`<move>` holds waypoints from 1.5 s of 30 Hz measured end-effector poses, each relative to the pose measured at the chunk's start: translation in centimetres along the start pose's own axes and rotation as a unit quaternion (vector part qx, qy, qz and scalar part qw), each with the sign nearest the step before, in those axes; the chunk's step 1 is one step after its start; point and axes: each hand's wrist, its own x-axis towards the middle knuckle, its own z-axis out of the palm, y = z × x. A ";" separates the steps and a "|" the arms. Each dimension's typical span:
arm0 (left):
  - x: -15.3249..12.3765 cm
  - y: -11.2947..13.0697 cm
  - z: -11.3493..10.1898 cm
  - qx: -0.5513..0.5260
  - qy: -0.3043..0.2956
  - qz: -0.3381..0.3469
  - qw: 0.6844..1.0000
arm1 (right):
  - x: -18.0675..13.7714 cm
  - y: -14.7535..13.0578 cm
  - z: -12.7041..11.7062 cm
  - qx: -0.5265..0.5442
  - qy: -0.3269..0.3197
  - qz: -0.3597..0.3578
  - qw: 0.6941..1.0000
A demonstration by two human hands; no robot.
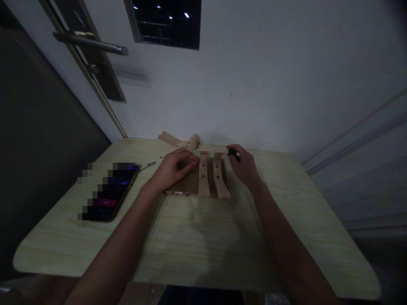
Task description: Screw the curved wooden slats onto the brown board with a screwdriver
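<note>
A brown wooden board (186, 185) lies near the far edge of a pale wood-grain table (197, 241). Two light wooden strips with holes (204, 174) (219, 176) rest on it side by side. My left hand (173, 167) lies flat on the board's left part, fingers stretched toward the nearer strip. My right hand (244, 164) is just right of the strips, fingers curled round a small dark object (233, 153) that I cannot name.
More light wooden pieces (178, 140) lie against the wall behind the board. A screw (149, 165) sits left of my left hand. A phone (110, 192) with a lit screen lies at the table's left. A door with a metal handle (90, 43) stands at the left.
</note>
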 end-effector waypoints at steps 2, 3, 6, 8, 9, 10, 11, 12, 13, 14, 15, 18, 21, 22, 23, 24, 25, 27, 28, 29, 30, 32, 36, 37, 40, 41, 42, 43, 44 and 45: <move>0.0 -0.6 -0.4 0.017 0.027 -0.024 0.999 | 0.3 0.0 -0.6 0.050 0.002 0.049 0.998; -0.1 -0.9 -0.5 0.026 0.041 -0.035 0.998 | 0.4 -0.1 -0.9 0.086 0.014 0.072 0.994; -0.3 -2.1 -1.0 0.060 0.064 -0.096 0.992 | 0.4 -1.7 -1.6 0.208 0.029 0.091 0.974; -0.7 -2.6 -1.3 0.122 0.065 -0.154 0.978 | 0.3 -3.2 -1.9 0.260 0.033 0.087 0.961; -1.0 -2.7 -1.5 0.173 0.073 -0.192 0.963 | 0.3 -4.0 -2.0 0.271 0.036 0.081 0.958; -1.3 -2.8 -1.7 0.224 0.077 -0.223 0.946 | 0.3 -4.8 -2.0 0.275 0.046 0.071 0.958; -1.7 -2.8 -1.9 0.274 0.073 -0.247 0.927 | 0.4 -5.5 -1.9 0.275 0.057 0.060 0.958; -2.1 -2.8 -2.1 0.315 0.059 -0.268 0.908 | 0.5 -6.1 -1.7 0.273 0.063 0.048 0.959; -2.5 -2.7 -2.4 0.342 0.040 -0.286 0.894 | 0.6 -6.5 -1.4 0.269 0.067 0.037 0.960; -2.9 -2.7 -2.5 0.360 0.023 -0.300 0.883 | 0.8 -6.9 -1.0 0.267 0.063 0.025 0.961; -3.3 -2.6 -2.7 0.374 0.010 -0.311 0.874 | 0.9 -7.3 -0.6 0.266 0.053 0.016 0.962; -3.9 -2.7 -3.0 0.397 -0.028 -0.329 0.857 | 1.0 -8.0 0.7 0.258 0.030 0.005 0.966; -4.0 -3.0 -3.1 0.408 -0.048 -0.323 0.853 | 0.8 -8.7 1.6 0.247 0.006 0.019 0.969; -4.0 -3.1 -3.1 0.407 -0.053 -0.323 0.853 | 0.7 -8.8 1.8 0.245 0.000 0.021 0.969; -3.9 -3.1 -3.1 0.405 -0.057 -0.322 0.854 | 0.6 -9.0 2.0 0.245 -0.003 0.021 0.969; -3.9 -3.2 -3.1 0.403 -0.061 -0.322 0.854 | 0.5 -9.0 2.1 0.245 -0.007 0.023 0.969; -3.8 -3.3 -3.1 0.402 -0.061 -0.320 0.856 | 0.4 -9.1 2.2 0.247 -0.010 0.027 0.969; -3.7 -3.4 -3.1 0.400 -0.059 -0.314 0.859 | 0.3 -9.0 2.3 0.251 -0.009 0.037 0.967; -3.6 -3.4 -3.1 0.398 -0.057 -0.309 0.862 | 0.3 -9.0 2.3 0.251 -0.007 0.039 0.967; -3.6 -3.4 -3.1 0.396 -0.057 -0.303 0.865 | 0.3 -8.9 2.3 0.250 -0.005 0.039 0.967; -3.6 -3.4 -3.0 0.393 -0.056 -0.298 0.868 | 0.3 -8.8 2.3 0.248 -0.003 0.037 0.968; -3.6 -3.3 -2.8 0.386 -0.056 -0.289 0.874 | 0.3 -8.7 2.2 0.241 -0.001 0.035 0.970; -3.6 -2.7 -2.6 0.380 -0.040 -0.280 0.881 | 0.3 -8.4 2.2 0.241 -0.004 0.032 0.970; -3.6 -2.5 -2.6 0.371 -0.027 -0.275 0.887 | 0.3 -8.2 2.2 0.247 -0.006 0.033 0.968; -3.2 -1.9 -2.8 0.296 0.028 -0.225 0.928 | 0.3 -7.7 2.2 0.286 0.001 0.046 0.957; -3.0 -1.7 -2.9 0.259 0.044 -0.200 0.944 | 0.4 -7.5 2.2 0.302 0.004 0.052 0.952; -2.6 -1.5 -2.8 0.222 0.057 -0.182 0.956 | 0.4 -7.3 2.2 0.316 0.007 0.056 0.947; -2.2 -1.3 -2.7 0.185 0.071 -0.170 0.965 | 0.4 -7.1 2.2 0.327 0.008 0.058 0.943; -1.8 -1.0 -2.4 0.150 0.079 -0.165 0.971 | 0.5 -7.0 2.2 0.336 0.009 0.058 0.940; -1.4 -0.7 -2.1 0.120 0.087 -0.163 0.975 | 0.5 -6.9 2.2 0.342 0.009 0.056 0.938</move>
